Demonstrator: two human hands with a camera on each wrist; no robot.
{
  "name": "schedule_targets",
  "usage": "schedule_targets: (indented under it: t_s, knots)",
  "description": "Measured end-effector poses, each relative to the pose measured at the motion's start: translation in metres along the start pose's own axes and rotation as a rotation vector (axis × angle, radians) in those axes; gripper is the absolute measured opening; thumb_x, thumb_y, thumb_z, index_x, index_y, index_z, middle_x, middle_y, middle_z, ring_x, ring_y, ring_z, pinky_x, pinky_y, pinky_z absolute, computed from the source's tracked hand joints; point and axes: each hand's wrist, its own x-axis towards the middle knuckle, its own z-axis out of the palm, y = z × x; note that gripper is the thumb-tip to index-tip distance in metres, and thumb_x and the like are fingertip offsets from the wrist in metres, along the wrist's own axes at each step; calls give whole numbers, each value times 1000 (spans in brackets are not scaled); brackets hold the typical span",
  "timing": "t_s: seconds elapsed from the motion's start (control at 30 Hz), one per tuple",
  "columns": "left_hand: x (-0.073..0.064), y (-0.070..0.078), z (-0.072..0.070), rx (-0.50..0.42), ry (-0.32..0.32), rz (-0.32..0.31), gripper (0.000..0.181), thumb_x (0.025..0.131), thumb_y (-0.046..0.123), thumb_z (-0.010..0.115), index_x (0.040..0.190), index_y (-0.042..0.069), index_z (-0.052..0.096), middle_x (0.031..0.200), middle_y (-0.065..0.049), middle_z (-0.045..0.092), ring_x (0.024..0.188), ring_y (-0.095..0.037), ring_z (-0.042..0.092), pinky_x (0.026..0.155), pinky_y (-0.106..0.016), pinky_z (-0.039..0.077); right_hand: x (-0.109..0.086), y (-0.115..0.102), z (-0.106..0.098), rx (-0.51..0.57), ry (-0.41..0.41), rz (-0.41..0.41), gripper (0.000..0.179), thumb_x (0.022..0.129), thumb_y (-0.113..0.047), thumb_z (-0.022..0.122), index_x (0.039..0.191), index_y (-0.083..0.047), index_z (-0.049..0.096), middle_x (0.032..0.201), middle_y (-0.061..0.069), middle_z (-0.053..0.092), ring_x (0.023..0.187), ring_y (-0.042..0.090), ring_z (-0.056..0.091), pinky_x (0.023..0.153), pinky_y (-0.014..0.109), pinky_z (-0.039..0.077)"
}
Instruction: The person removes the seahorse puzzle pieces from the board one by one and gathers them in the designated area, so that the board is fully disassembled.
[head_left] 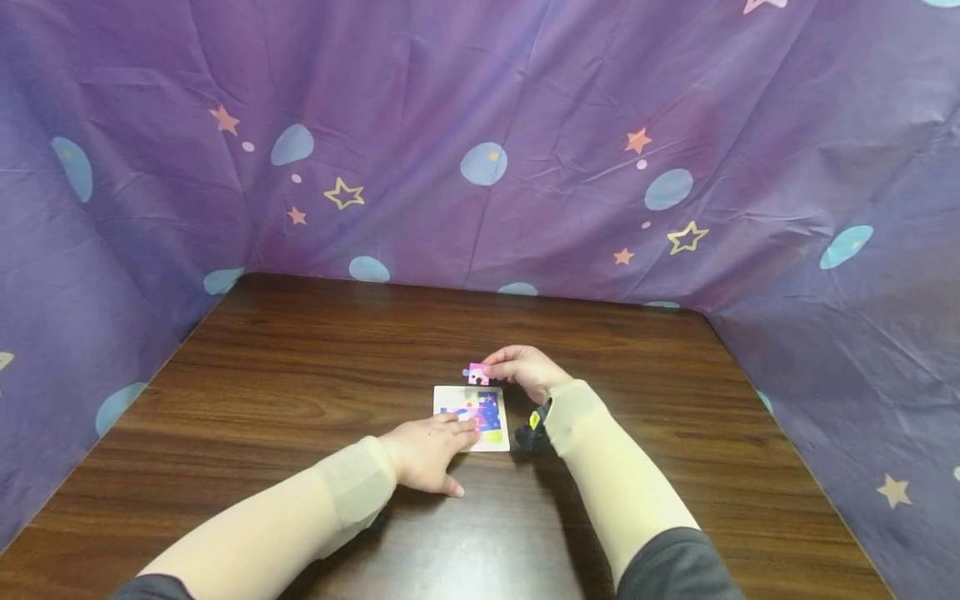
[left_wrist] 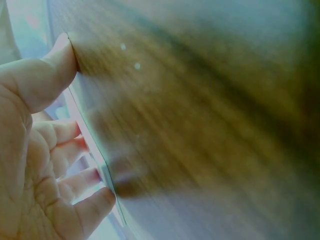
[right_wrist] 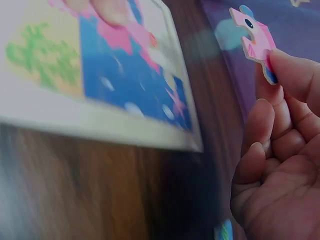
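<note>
A small jigsaw puzzle with a white border [head_left: 504, 443] lies flat on the table, showing a blue, pink and yellow-green picture. My left hand [head_left: 429, 451] rests on its near left part, fingers fairly straight and spread. In the left wrist view that hand's fingertips [left_wrist: 106, 196] press at the board's edge. My right hand [head_left: 528, 371] pinches a pink puzzle piece [head_left: 477, 374] between thumb and fingers, just beyond the board's far edge. The right wrist view shows the piece [right_wrist: 258, 42] tilted up, with a black eye and blue bits printed on it.
The dark brown wooden table [head_left: 315, 367] spreads around the board. A purple cloth [head_left: 420, 100] with stars and blue ovals hangs along its back and sides. A black wrist device with a yellow label [head_left: 535, 419] hangs beneath my right wrist, close to the board's right side.
</note>
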Motion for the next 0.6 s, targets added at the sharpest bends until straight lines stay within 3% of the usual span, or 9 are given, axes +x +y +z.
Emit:
schedule_targets:
  t_s: [0.33,0.6]
  knots:
    - [0,0,2,11,-7,-15,82,80,55,69,147,15,41,155,0,32,142,-26,27,115,-37,23,-15,9,-60,67,77,32,15,87,-3,64,80,-15,68,69,-9,64,67,6,54,63,24,39]
    - [0,-1,2,17,-11,-17,83,80,55,68,147,15,40,155,-1,31,142,-26,27,116,-36,21,-30,27,-108,2,129,90,3,86,-12,68,86,-14,69,74,-10,65,72,8,58,72,29,44]
